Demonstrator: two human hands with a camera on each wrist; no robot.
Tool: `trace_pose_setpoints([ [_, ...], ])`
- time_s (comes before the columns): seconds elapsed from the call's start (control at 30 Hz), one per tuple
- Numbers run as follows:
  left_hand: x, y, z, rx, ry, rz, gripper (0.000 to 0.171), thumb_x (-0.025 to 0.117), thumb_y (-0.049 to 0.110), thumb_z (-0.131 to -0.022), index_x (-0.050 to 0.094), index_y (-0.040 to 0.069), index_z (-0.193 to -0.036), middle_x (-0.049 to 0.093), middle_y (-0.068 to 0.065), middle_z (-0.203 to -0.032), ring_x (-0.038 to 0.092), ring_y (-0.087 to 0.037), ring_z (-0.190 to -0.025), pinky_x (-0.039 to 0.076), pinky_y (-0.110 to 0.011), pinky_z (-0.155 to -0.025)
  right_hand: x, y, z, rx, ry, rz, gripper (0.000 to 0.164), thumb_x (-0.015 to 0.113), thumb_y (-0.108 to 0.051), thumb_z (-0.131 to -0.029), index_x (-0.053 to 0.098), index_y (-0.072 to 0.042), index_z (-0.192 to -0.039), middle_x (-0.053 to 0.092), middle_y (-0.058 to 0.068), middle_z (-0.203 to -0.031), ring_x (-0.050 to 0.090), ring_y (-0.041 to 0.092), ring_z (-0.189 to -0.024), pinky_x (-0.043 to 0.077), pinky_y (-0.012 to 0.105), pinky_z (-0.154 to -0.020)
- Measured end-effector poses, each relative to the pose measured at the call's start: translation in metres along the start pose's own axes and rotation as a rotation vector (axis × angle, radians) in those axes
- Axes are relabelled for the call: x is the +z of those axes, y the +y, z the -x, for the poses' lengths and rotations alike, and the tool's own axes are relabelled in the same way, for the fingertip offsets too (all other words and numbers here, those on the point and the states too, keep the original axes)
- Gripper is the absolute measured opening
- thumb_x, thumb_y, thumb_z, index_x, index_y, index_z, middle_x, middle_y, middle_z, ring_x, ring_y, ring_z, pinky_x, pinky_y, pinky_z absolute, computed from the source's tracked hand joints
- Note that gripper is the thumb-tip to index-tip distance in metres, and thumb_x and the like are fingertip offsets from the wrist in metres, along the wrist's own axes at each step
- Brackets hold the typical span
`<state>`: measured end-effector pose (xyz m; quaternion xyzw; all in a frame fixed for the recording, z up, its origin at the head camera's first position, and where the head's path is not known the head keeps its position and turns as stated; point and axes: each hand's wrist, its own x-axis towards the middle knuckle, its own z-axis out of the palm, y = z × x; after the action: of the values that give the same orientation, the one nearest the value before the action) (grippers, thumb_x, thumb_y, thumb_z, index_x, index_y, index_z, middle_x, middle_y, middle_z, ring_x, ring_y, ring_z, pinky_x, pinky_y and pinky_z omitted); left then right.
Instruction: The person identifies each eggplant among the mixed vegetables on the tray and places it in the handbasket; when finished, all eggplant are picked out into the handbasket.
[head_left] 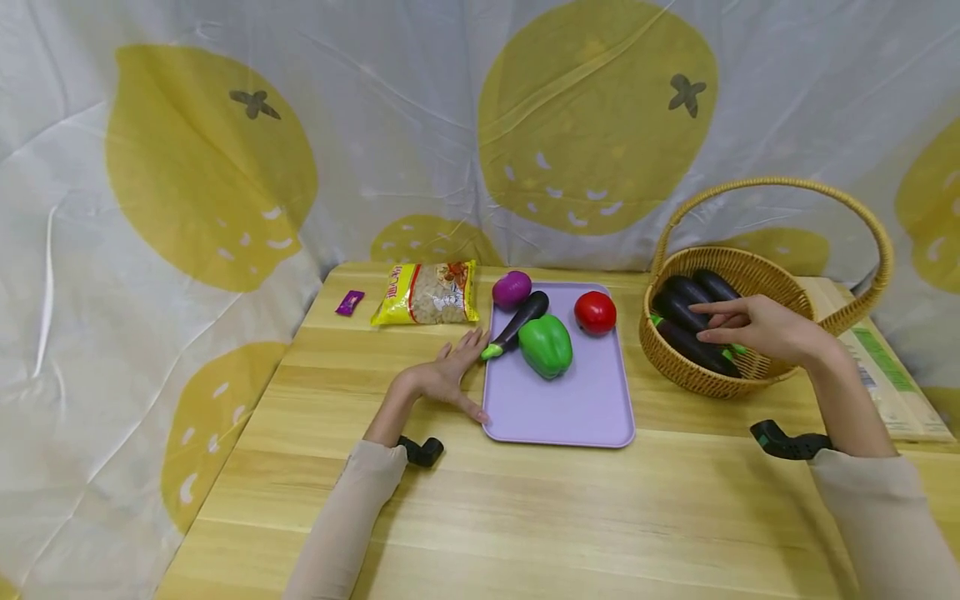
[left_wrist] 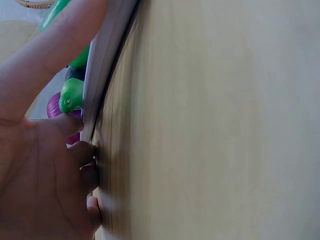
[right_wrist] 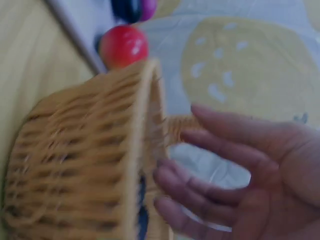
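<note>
My left hand (head_left: 444,379) is spread at the left edge of a lilac tray (head_left: 558,415), with thumb and forefinger right at its rim. On the tray lie a small eggplant (head_left: 531,311), a green bell pepper (head_left: 545,346) and a red tomato (head_left: 596,312). A purple onion (head_left: 512,289) sits at its back left corner. My right hand (head_left: 765,327) hovers over a wicker basket (head_left: 693,377) that holds several dark eggplants (head_left: 678,304). Its fingers are loosely bent, and nothing shows between them in the right wrist view.
A yellow bag of dried food (head_left: 431,293) lies left of the tray, beside a small purple packet (head_left: 350,302). The basket's tall handle (head_left: 780,182) arches above it. A flat printed board (head_left: 881,367) lies at the right. Behind the table hangs a lemon-print curtain (head_left: 420,100).
</note>
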<state>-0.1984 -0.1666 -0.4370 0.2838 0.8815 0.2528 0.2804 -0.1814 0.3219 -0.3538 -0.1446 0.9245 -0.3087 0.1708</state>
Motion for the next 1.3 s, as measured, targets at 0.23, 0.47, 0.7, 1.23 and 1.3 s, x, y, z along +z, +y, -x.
trace_pose_setpoints([
  [0.23, 0.001, -0.003, 0.001, 0.008, 0.012, -0.002, 0.138, 0.091, 0.044, -0.077, -0.009, 0.01, -0.166, -0.018, -0.013, -0.173, -0.019, -0.029, -0.161, -0.013, -0.057, -0.13, 0.022, -0.057, -0.029, -0.225, -0.05, -0.011, 0.05, 0.065, -0.031, -0.103, 0.055, -0.017, -0.15, 0.067, 0.009, -0.139, 0.065, 0.016, -0.118, 0.056, 0.025, -0.088],
  [0.47, 0.002, -0.003, 0.001, 0.003, 0.001, 0.005, 0.139, 0.091, 0.043, -0.077, -0.011, 0.01, -0.166, -0.02, -0.011, -0.173, -0.021, -0.028, -0.161, -0.014, -0.057, -0.13, 0.062, -0.095, -0.076, -0.328, -0.09, -0.038, 0.06, 0.074, -0.038, -0.096, 0.055, -0.025, -0.151, 0.051, 0.009, -0.158, 0.043, 0.033, -0.148, 0.042, 0.06, -0.116],
  [0.7, 0.001, -0.001, -0.001, 0.01, 0.003, -0.001, 0.138, 0.091, 0.041, -0.078, -0.011, 0.01, -0.166, -0.02, -0.013, -0.173, -0.021, -0.029, -0.161, -0.013, -0.057, -0.13, 0.092, -0.12, -0.109, -0.475, -0.071, -0.026, 0.059, 0.08, -0.025, -0.092, 0.06, -0.015, -0.147, 0.056, 0.016, -0.149, 0.051, 0.037, -0.139, 0.043, 0.064, -0.115],
  [1.23, -0.001, 0.0, 0.0, -0.009, -0.017, -0.01, 0.137, 0.089, 0.043, -0.08, -0.013, 0.014, -0.166, -0.021, -0.013, -0.173, -0.022, -0.029, -0.161, -0.014, -0.056, -0.13, 0.129, -0.15, -0.151, -0.486, -0.078, 0.064, 0.044, 0.083, -0.013, -0.086, 0.073, -0.004, -0.128, 0.071, 0.017, -0.132, 0.06, 0.037, -0.129, 0.048, 0.057, -0.113],
  [1.3, 0.0, 0.0, 0.0, -0.008, -0.02, -0.009, 0.137, 0.089, 0.043, -0.08, -0.014, 0.014, -0.165, -0.021, -0.013, -0.173, -0.022, -0.029, -0.161, -0.014, -0.057, -0.13, 0.131, -0.152, -0.153, -0.479, -0.084, 0.079, 0.042, 0.084, -0.013, -0.086, 0.074, -0.004, -0.126, 0.073, 0.016, -0.129, 0.062, 0.036, -0.127, 0.049, 0.055, -0.113],
])
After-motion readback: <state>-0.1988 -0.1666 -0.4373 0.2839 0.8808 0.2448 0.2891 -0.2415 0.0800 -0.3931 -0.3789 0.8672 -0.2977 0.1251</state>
